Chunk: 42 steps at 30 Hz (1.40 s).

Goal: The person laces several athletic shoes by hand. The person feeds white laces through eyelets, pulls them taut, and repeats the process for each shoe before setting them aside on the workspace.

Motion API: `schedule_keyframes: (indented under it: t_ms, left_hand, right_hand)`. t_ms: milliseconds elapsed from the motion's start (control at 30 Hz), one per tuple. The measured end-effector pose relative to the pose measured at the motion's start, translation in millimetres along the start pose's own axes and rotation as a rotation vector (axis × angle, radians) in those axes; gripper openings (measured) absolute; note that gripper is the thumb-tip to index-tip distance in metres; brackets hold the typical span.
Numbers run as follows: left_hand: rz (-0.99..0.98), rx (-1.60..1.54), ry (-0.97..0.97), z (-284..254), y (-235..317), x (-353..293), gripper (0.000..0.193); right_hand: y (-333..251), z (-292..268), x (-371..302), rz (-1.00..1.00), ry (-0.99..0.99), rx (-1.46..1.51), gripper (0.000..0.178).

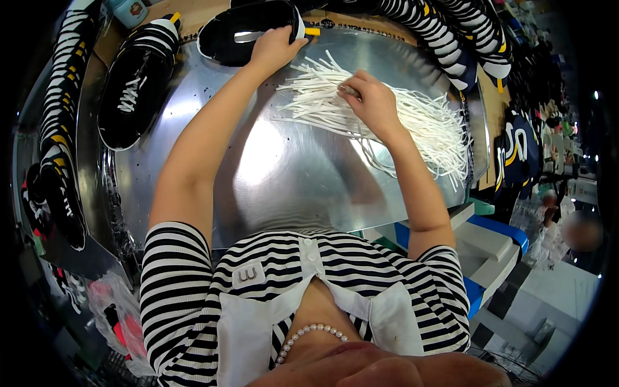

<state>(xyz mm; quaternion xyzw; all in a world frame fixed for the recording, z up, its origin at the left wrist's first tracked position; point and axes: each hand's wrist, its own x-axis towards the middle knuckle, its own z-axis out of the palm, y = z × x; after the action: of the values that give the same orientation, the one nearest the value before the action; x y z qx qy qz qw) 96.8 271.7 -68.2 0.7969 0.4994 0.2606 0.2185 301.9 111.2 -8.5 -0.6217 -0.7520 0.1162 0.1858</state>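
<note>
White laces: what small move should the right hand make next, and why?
The right hand should probably draw a single strand out of the white laces: it is at their pile, where they lie overlapping, while the left hand touches the black shoe. Whether it already pinches a strand is unclear.

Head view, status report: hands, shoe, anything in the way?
Left hand at yellow-tabbed end of black shoe. Right hand at white laces, grip unclear. Laces loose on metal tabletop. Laced shoe left, blocking neither hand.
</note>
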Motion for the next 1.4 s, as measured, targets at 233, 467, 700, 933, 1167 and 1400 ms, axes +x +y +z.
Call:
schedule_keyframes:
  t_ms: [233, 467, 700, 933, 1167, 1400]
  left_hand:
    - [-0.114, -0.471, 0.276, -44.1, 33.9, -61.8, 0.034]
    - [0.148, -2.063, -0.158, -164.5, -15.2, -233.2, 0.052]
    - [-0.403, -2.285, 0.035, -69.0, -31.4, -344.8, 0.039]
    - [-0.387, -2.246, 0.07, -55.6, -7.2, -325.2, 0.04]
    - [-0.515, -1.16, 0.368, -52.4, -8.4, -347.6, 0.047]
    - [0.22, 0.143, 0.315, -111.1, 67.6, -332.2, 0.033]
  right_hand:
    - [28.9, 42.5, -19.7, 0.103, 0.173, 0.032, 0.018]
    - [0.3, 53.3, 4.1, -0.015, 0.152, 0.197, 0.016]
    - [10.5, 70.4, -15.9, -0.115, 0.165, -0.134, 0.014]
    - [10.7, 71.6, -11.0, -0.124, 0.083, -0.263, 0.014]
    - [-14.8, 34.6, -26.3, -0.085, 0.24, -0.038, 0.014]
    - [-64.6, -22.4, -37.6, -0.266, 0.296, 0.645, 0.018]
